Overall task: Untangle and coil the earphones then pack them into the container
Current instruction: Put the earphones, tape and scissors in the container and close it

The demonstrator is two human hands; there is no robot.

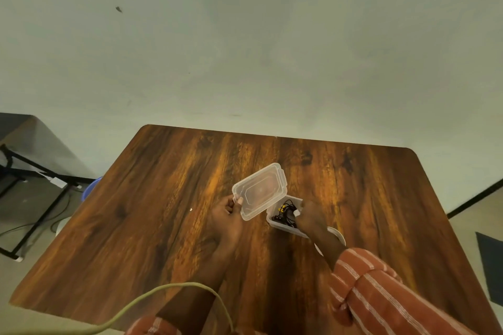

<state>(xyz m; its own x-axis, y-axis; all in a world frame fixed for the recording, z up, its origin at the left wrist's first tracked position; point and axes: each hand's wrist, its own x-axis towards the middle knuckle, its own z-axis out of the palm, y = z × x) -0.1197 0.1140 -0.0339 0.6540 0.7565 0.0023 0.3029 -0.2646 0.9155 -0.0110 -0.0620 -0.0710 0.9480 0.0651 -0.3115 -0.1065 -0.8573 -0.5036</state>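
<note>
Head camera, looking down over a wood-grain table [163, 212], shows a clear plastic container [275, 221] resting on the tabletop a little right of centre, its long axis running from near-right to far-left on a slant. Inside it lies a bundle of black earphones [287, 213], with a small yellow spot among the wires; whether the bundle is neatly coiled is too small to tell. The left hand [227, 216] pinches the near-left corner of the clear lid [260, 190] between thumb and fingers and holds it tilted, raised above the table, its far-right end overlapping the container's far-left edge. The lid's long axis slants from near-left to far-right. The right hand [310, 216] sits at the container's right rim, fingertips closed on a small white piece at the edge of the earphones. A striped orange sleeve [381, 288] covers the right forearm. A pale cable [174, 287] arcs across the near edge of the view.
</note>
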